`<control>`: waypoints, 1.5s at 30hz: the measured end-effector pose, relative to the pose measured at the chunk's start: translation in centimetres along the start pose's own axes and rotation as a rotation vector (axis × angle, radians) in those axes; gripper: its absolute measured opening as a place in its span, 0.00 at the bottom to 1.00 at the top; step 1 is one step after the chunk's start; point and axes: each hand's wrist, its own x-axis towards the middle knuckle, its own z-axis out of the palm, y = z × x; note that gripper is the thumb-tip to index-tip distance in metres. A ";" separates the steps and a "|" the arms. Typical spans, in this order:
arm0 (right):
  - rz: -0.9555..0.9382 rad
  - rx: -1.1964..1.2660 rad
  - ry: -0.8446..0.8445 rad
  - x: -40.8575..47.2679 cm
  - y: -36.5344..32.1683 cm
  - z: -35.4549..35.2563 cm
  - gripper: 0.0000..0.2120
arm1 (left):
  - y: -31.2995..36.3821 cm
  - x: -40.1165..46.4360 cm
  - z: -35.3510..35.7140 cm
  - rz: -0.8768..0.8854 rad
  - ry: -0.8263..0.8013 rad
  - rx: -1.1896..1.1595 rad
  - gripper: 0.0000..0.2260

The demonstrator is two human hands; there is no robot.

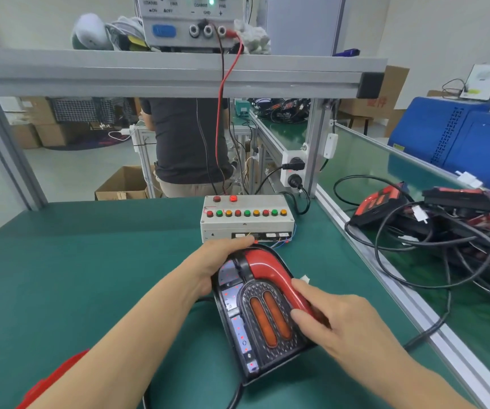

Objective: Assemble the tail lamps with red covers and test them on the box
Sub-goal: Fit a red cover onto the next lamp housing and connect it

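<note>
A black tail lamp (pixel 263 329) lies on the green mat, with two amber oval lenses in its middle and small red points lit along its left strip. A curved red cover (pixel 267 265) sits on its upper right side. My left hand (pixel 211 267) grips the lamp's top left edge. My right hand (pixel 341 323) pinches the lower end of the red cover against the lamp's right edge. The grey test box (pixel 246 228), with rows of red, green and amber buttons, stands just beyond the lamp.
A red piece (pixel 52 379) lies at the near left mat edge. Tail lamps and black cables (pixel 444 231) are piled on the right bench behind an aluminium rail. A power supply (pixel 184 22) sits on the overhead shelf, its red lead running down. A person stands behind the bench.
</note>
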 end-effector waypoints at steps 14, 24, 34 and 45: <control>0.451 0.830 -0.227 -0.2 1.9 0.5 0.09 | 0.4 -0.7 0.3 0.206 -0.086 0.125 0.16; 0.433 0.831 -0.183 -0.3 2.0 0.7 0.07 | 0.3 -0.4 0.2 0.148 -0.109 0.075 0.17; 0.527 0.867 -0.115 0.4 1.9 1.4 0.06 | 0.2 0.4 0.0 0.160 -0.040 0.249 0.09; 0.592 0.872 -0.072 1.8 2.6 2.5 0.16 | -0.9 -2.2 -3.5 0.337 0.382 0.747 0.11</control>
